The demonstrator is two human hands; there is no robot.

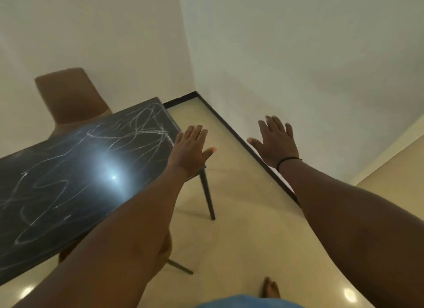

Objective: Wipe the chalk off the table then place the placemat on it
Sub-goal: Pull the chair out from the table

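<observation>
I hold my left hand (189, 147) and right hand (276, 140) out flat and empty, since the chalk scribbles (137, 133) cover the black table (68, 193) unwiped.

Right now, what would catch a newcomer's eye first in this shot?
First, the dark glossy table top at left, scrawled all over with white chalk lines around a bright light glare. Next, two bare open hands stretched forward: the left hand over the table's right edge, the right hand above the floor. A brown chair stands behind the table.
</observation>
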